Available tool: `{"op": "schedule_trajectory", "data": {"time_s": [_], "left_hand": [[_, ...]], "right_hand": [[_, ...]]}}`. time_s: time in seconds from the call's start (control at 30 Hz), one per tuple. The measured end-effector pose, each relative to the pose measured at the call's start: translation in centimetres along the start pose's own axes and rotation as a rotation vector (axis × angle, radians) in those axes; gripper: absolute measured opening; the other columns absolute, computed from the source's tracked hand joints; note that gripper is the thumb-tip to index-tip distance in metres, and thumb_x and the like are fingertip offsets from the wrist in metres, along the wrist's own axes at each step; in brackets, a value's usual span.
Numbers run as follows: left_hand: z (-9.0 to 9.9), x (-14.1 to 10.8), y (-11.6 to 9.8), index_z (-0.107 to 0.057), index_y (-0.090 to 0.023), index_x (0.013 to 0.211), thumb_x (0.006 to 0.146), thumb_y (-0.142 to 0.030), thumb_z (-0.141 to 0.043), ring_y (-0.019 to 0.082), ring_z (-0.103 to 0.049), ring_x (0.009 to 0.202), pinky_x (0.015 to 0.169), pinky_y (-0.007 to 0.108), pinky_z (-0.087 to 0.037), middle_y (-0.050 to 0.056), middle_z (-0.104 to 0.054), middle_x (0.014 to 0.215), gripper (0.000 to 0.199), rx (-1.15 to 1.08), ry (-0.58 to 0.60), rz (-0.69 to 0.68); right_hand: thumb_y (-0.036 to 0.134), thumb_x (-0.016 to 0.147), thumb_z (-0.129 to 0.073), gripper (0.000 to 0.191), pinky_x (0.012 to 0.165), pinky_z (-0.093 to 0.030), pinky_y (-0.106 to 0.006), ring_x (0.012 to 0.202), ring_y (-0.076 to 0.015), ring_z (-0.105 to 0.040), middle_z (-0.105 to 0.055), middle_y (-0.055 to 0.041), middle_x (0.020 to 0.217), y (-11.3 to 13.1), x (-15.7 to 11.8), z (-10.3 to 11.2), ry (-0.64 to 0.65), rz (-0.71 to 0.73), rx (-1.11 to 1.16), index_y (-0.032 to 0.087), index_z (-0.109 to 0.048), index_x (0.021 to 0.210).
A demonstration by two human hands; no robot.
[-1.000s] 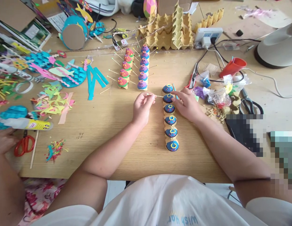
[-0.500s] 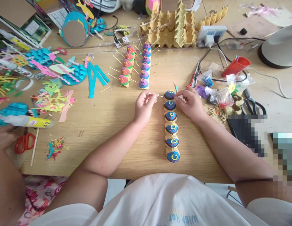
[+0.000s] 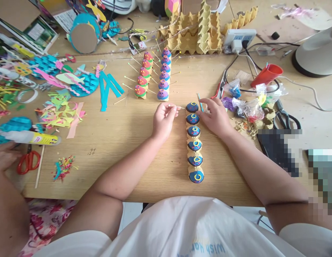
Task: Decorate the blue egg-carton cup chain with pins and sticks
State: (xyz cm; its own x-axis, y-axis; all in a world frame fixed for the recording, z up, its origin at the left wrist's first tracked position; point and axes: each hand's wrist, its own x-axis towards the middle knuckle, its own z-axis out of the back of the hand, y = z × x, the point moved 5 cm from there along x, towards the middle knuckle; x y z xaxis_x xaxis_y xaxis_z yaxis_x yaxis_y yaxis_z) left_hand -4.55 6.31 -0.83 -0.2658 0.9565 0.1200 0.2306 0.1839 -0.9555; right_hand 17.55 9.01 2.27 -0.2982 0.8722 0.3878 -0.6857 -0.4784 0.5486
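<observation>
Closest to the person's white shirt (image 3: 166, 228), the nearest blue-capped cup (image 3: 196, 176) is marking the near end of a row of blue cups (image 3: 194, 144). That row is lying on the table (image 3: 144, 153), its long axis running straight away from the body, and both hands are working at its far end, one on each side.

To the left of the row, the left hand (image 3: 164, 121) is pinching a thin pale stick (image 3: 182, 108) between thumb and fingers. The stick is pointing rightward, lying almost square across the row's length, its tip aiming at the side of the farthest cup (image 3: 192, 106); whether it is touching or stopping just short, I can't tell from here.

To the right of the row, the right hand (image 3: 215, 115) is sitting nearer to that farthest cup than the left is, thumb and forefinger spreading apart and, as far as I can see, gripping nothing. A slim blue strip (image 3: 199, 102) is lying just past its fingertips, close beside the row.

Beyond the row and off to its left, a purple row (image 3: 164, 75) and a red-and-green row (image 3: 143, 76) are standing, bristling with similar sticks. Farther beyond the row, bare egg cartons (image 3: 182, 37) are resting.
</observation>
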Motion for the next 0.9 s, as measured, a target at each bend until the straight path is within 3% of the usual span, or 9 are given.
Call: {"op": "schedule_trajectory", "data": {"time_s": [0.27,0.4,0.53,0.7,0.9], "left_hand": [[0.1,-0.1,-0.7,-0.057,-0.022,0.09,0.092,-0.025,-0.078,0.008,-0.073,0.076,0.074,0.021,-0.059,0.002,-0.081,0.092,0.021,-0.005,-0.065,0.056],[-0.5,0.1,-1.2,-0.055,-0.022,0.086,0.094,-0.013,-0.068,0.007,-0.071,0.071,0.07,0.019,-0.057,0.0,-0.08,0.085,0.018,-0.018,-0.126,0.133],[-1.6,1.1,-1.5,-0.055,-0.021,0.085,0.096,-0.008,-0.061,0.006,-0.067,0.066,0.067,0.018,-0.054,-0.001,-0.077,0.082,0.017,-0.016,-0.149,0.175],[-2.5,2.3,-0.7,-0.054,-0.022,0.087,0.094,-0.011,-0.064,0.007,-0.068,0.071,0.071,0.019,-0.054,-0.003,-0.073,0.081,0.016,-0.004,-0.102,0.068],[-2.2,2.9,1.2,-0.055,-0.024,0.092,0.089,-0.021,-0.074,0.01,-0.074,0.079,0.076,0.022,-0.057,-0.003,-0.073,0.085,0.02,0.036,-0.01,-0.007]], "right_hand": [[0.034,0.087,-0.082,0.05,0.09,-0.057,-0.045,0.089,-0.025,-0.063,-0.067,-0.0092,0.104,0.1,1.1,1.2,0.032,-0.108,0.029,0.021,-0.074,0.134],[0.036,0.081,-0.088,0.059,0.092,-0.056,-0.046,0.088,-0.0254,-0.064,-0.068,-0.0113,0.105,-0.2,2.5,1.1,0.147,-0.098,0.007,0.017,-0.077,0.136],[0.038,0.082,-0.087,0.056,0.094,-0.056,-0.047,0.091,-0.0264,-0.065,-0.068,-0.0118,0.106,-0.7,3.3,0.7,0.196,-0.035,0.034,0.018,-0.079,0.133],[0.037,0.084,-0.084,0.055,0.095,-0.056,-0.047,0.092,-0.0278,-0.066,-0.069,-0.0129,0.109,-0.9,2.9,0.2,0.173,0.003,0.035,0.017,-0.079,0.135],[0.041,0.089,-0.079,0.051,0.097,-0.056,-0.047,0.099,-0.0304,-0.066,-0.068,-0.0134,0.108,-0.7,2.7,-0.4,0.199,0.076,0.041,0.018,-0.078,0.134]]}}
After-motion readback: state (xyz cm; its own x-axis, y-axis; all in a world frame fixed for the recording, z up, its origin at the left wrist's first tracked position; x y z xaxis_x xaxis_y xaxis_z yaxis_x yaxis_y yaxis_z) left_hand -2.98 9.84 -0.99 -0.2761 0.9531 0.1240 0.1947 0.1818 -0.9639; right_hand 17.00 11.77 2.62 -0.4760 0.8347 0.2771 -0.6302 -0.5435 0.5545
